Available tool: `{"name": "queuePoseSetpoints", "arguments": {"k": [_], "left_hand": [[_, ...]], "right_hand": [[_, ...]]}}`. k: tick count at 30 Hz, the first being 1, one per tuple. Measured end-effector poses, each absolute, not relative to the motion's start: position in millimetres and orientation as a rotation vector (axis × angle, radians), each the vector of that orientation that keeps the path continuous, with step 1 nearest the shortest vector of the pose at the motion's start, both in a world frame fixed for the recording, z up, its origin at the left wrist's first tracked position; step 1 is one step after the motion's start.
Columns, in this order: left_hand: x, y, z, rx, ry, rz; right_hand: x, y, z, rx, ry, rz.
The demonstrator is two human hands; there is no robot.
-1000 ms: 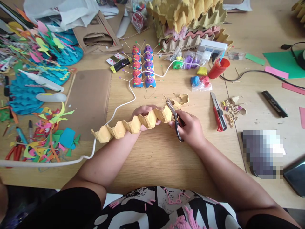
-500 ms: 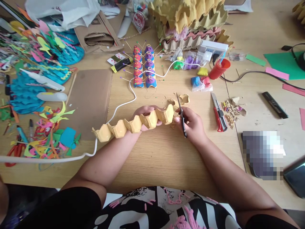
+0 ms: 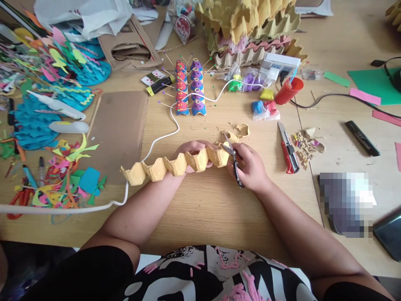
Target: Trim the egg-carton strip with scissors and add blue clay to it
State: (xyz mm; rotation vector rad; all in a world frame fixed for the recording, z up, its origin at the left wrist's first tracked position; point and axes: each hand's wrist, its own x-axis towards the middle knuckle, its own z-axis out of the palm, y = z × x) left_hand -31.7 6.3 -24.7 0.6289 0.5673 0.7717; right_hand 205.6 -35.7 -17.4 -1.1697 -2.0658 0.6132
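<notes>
A yellow strip of egg-carton cups [image 3: 176, 164] is held above the table, slanting up to the right. My left hand [image 3: 193, 147] grips it from behind near the right half, and its fingers are partly hidden by the cups. My right hand [image 3: 250, 166] is closed around black-handled scissors [image 3: 234, 161]. The scissor blades are at the rim of the rightmost cup, pointing up and left. Yellow carton offcuts [image 3: 242, 130] lie on the table just beyond the blades.
Two painted carton caterpillars [image 3: 197, 90] with pins stand beyond the strip. A white cord [image 3: 152, 147] crosses the left side. A box cutter [image 3: 288, 150] and carton scraps [image 3: 308, 144] lie right. Coloured paper scraps [image 3: 83, 179] cover the left; stacked egg trays [image 3: 253, 25] stand behind.
My right hand has turned the scissors, swinging the blades leftward onto the rim of the rightmost cup. The carton strip and my left hand have barely moved.
</notes>
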Motion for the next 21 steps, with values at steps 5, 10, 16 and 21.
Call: {"name": "queuePoseSetpoints", "arguments": {"k": [5, 10, 16, 21], "left_hand": [[-32.4, 5.6, -25.3, 0.652, 0.556, 0.783], [-33.3, 5.5, -26.4, 0.632, 0.574, 0.803], [-32.8, 5.3, -26.1, 0.634, 0.548, 0.809], [-33.8, 6.0, -26.8, 0.642, 0.543, 0.773]], "right_hand": [[204.7, -37.0, -15.7, -1.191, -2.021, 0.580], [204.4, -38.4, -12.8, -1.242, -1.989, 0.570], [202.3, -39.6, -14.1, -1.260, -1.980, 0.494], [202.7, -38.4, -15.3, -1.238, -1.998, 0.478]]}}
